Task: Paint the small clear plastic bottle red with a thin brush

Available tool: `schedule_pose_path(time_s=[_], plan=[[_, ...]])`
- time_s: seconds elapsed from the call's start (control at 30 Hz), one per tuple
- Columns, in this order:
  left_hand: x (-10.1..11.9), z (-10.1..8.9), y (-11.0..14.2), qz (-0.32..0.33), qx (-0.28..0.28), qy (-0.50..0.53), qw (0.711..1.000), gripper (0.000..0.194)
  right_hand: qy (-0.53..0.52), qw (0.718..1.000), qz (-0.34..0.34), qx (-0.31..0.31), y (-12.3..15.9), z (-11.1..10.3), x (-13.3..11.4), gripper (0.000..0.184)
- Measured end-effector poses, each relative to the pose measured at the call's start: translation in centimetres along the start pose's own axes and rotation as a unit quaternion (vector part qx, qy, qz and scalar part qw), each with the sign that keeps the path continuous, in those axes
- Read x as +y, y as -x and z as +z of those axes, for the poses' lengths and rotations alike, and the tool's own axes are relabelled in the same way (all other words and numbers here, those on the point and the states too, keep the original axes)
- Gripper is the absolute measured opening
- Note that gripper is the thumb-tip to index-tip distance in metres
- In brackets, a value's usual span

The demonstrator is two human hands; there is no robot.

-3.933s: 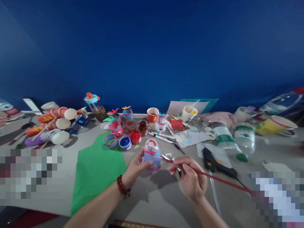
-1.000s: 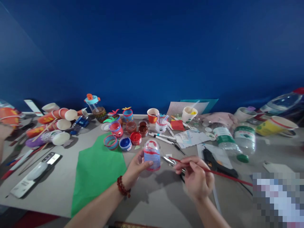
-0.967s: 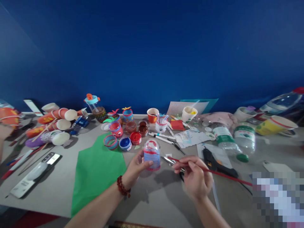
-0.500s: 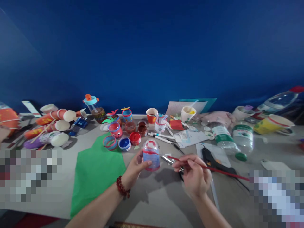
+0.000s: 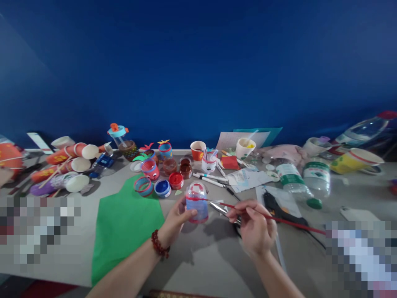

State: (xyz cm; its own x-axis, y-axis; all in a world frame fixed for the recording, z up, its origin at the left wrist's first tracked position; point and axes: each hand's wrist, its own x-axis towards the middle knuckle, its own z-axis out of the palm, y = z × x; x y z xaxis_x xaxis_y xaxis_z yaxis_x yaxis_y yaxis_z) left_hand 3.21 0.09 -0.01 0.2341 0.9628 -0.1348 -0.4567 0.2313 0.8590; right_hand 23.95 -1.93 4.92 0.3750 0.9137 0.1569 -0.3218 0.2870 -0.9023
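Note:
My left hand (image 5: 178, 215) is closed around the side of a clear plastic bottle piece (image 5: 197, 211), painted pale blue with a red band and red marks on its domed top. Between the fingers of my right hand (image 5: 256, 225) is a long red paintbrush (image 5: 288, 222). Its tip touches or nearly touches the red band; I cannot tell which. Just behind the bottle piece stand open jars of red paint (image 5: 176, 180) and blue paint (image 5: 163, 188). Scissors (image 5: 220, 208) lie partly hidden behind my right hand.
A green sheet (image 5: 127, 227) lies left of my hands. To the right are a glue gun (image 5: 279, 211) and green-labelled bottles (image 5: 290, 176). Markers (image 5: 209, 181) and decorated cups (image 5: 149, 169) stand or lie farther back. Paper-cup rolls (image 5: 66, 165) are at the left, before a blue wall (image 5: 198, 74).
Both hands keep nearly the same pose on the bottle piece and paintbrush. The brush tip has shifted very slightly left along the red band.

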Motion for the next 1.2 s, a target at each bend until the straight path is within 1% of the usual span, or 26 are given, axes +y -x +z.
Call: schedule_pose_path(time_s=[0.2, 0.33, 0.43, 0.67, 0.83, 1.1, 1.2], plan=[[0.05, -0.05, -0.02, -0.006, 0.004, 0.006, 1.000, 0.058, 0.003, 1.000, -0.013, 0.014, -0.42, -0.14, -0.23, 0.018], [0.05, -0.03, -0.01, -0.011, 0.006, 0.010, 1.000, 0.056, -0.017, 1.000, 0.001, 0.000, -0.12, -0.07, -0.24, 0.017], [0.03, -0.03, 0.00, -0.006, 0.002, 0.011, 1.000, 0.056, -0.012, 1.000, 0.004, -0.006, 0.03, -0.01, -0.06, 0.017], [-0.08, -0.21, -0.06, -0.009, 0.007, 0.014, 1.000, 0.057, 0.002, 1.000, 0.014, 0.018, -0.63, -0.37, 0.05, 0.017], [-0.12, -0.17, 0.01, -0.008, 0.000, 0.016, 1.000, 0.057, -0.002, 0.999, 0.031, 0.020, -0.63, -0.24, -0.19, 0.017], [0.19, 0.00, 0.06, -0.004, 0.017, 0.010, 1.000, 0.059, -0.004, 0.999, 0.016, 0.033, -0.87, -0.39, -0.32, 0.017], [0.17, -0.02, 0.03, 0.000, 0.012, -0.005, 1.000, 0.058, -0.019, 0.999, 0.024, 0.017, -0.50, -0.32, -0.55, 0.017]])
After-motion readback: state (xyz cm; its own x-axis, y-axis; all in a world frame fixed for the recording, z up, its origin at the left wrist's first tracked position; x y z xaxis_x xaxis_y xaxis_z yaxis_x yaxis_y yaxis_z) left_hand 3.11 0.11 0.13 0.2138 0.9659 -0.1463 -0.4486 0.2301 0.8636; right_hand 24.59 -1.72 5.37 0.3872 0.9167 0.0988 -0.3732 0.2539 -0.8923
